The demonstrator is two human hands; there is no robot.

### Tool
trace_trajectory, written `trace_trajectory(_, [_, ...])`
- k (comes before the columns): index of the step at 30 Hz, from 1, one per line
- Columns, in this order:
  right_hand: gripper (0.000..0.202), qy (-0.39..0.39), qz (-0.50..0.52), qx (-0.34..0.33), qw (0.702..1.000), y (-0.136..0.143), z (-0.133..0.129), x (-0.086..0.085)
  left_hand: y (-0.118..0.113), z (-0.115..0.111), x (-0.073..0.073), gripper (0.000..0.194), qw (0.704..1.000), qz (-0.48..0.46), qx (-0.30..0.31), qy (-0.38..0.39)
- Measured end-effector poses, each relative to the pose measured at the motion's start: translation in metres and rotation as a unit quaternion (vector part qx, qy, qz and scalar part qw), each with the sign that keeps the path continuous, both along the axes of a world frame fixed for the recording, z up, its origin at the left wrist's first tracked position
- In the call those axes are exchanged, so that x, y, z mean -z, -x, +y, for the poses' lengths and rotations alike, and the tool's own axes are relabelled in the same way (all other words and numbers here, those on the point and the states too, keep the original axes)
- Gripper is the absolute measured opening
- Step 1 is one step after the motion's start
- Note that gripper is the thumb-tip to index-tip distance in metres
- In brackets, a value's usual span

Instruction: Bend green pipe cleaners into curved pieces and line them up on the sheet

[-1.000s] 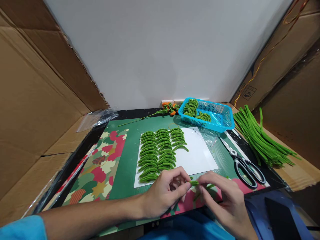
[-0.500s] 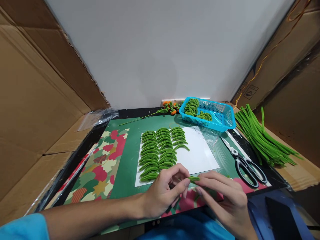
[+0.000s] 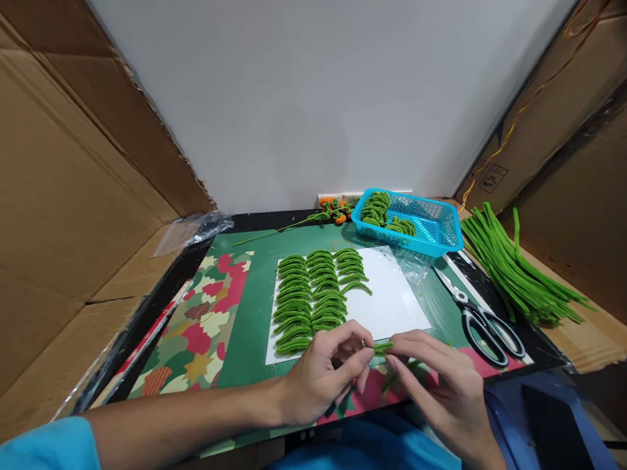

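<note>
Between my two hands a short green pipe-cleaner piece [image 3: 382, 348] is stretched level above the table's near edge. My left hand [image 3: 337, 372] pinches its left end between thumb and forefinger. My right hand [image 3: 435, 378] closes thumb and fingers on its right end, partly covering it. Just beyond lies a white sheet [image 3: 386, 300] bearing rows of curved green pipe-cleaner leaves [image 3: 294, 303]. The third row, on the right, is shorter than the other two.
A blue basket [image 3: 435, 248] at the back holds more green leaves. Black-handled scissors [image 3: 482, 323] and a bundle of long green pipe cleaners [image 3: 524, 281] lie to the right. Orange flowers on a green stem [image 3: 336, 210] rest behind the sheet. A clear plastic bag [image 3: 196, 232] lies back left.
My right thumb has moved up against the green piece, closing the gap seen earlier. My left hand keeps its pinch. The leaves on the sheet are unchanged.
</note>
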State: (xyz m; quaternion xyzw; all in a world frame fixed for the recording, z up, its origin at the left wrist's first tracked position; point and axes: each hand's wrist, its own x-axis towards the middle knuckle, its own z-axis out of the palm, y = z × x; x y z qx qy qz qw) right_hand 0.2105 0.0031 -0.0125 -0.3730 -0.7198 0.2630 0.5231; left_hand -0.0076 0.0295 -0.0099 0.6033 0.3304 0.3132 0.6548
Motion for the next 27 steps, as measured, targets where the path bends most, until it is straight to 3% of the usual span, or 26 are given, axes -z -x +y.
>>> trace_trajectory(8, [0.038,-0.067,-0.016,-0.020,0.997,-0.008,0.004,0.005,0.000,0.001,-0.004,0.037,1.000,0.013,0.023,0.003])
trace_trajectory(18, [0.021,-0.121,-0.029,-0.014,0.992,-0.004,0.003,0.002,-0.005,-0.007,0.002,0.042,0.990,-0.042,0.043,0.130])
trace_trajectory(27, [0.011,-0.142,-0.008,0.044,0.989,0.003,0.003,0.007,-0.005,-0.009,-0.006,0.045,0.990,-0.043,0.037,0.128])
